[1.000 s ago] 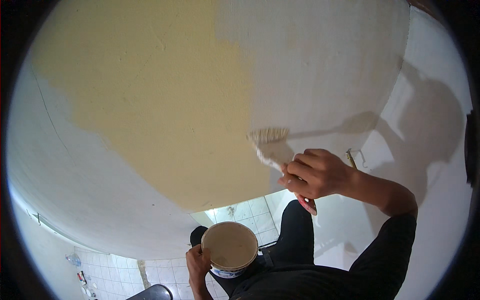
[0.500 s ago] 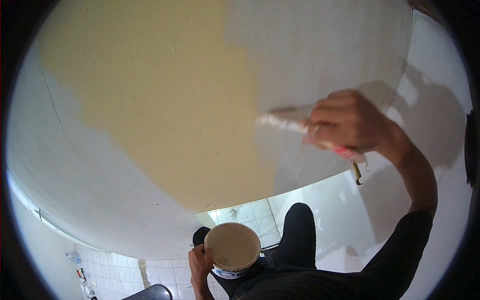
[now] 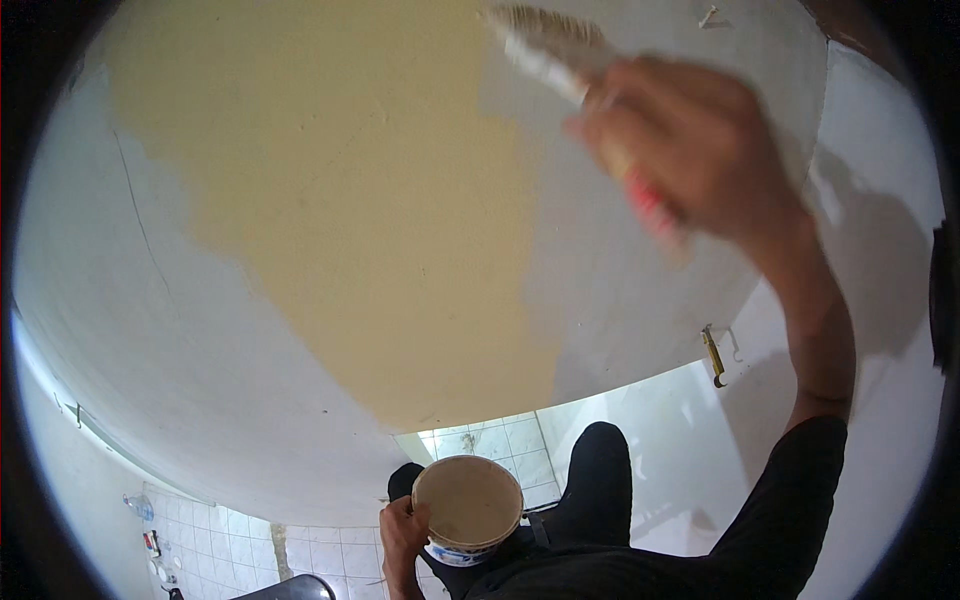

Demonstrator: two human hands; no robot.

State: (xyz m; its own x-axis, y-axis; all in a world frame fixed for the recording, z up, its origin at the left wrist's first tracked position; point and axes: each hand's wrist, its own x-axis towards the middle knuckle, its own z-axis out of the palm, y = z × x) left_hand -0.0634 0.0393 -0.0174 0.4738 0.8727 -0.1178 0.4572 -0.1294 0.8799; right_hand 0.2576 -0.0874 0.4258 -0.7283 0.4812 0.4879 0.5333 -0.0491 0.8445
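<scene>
A paintbrush (image 3: 548, 52) with a pale, paint-coated head and a red-marked handle is gripped in my right hand (image 3: 690, 150), fingers wrapped round it. Its bristles lie at the upper boundary between the yellow patch (image 3: 360, 220) and the greyish part of the wall (image 3: 630, 250); whether they touch the surface I cannot tell. Low in front of my body, my left hand (image 3: 404, 530) clasps the rim of a round bucket (image 3: 463, 556), white with blue markings. Beige inside shows through the bucket's open top, near my lap.
A brass-coloured hook (image 3: 713, 356) sticks out by the wall's lower right edge, and a small peg (image 3: 710, 17) sits at the top right. Below are white floor tiles (image 3: 330, 550), a dark rounded object (image 3: 300, 588) and a clear plastic bottle (image 3: 139, 507) at lower left.
My right hand has carried the paintbrush upward along the edge of the yellow patch, and its head now points up and left. My left hand still holds the bucket in nearly the same place.
</scene>
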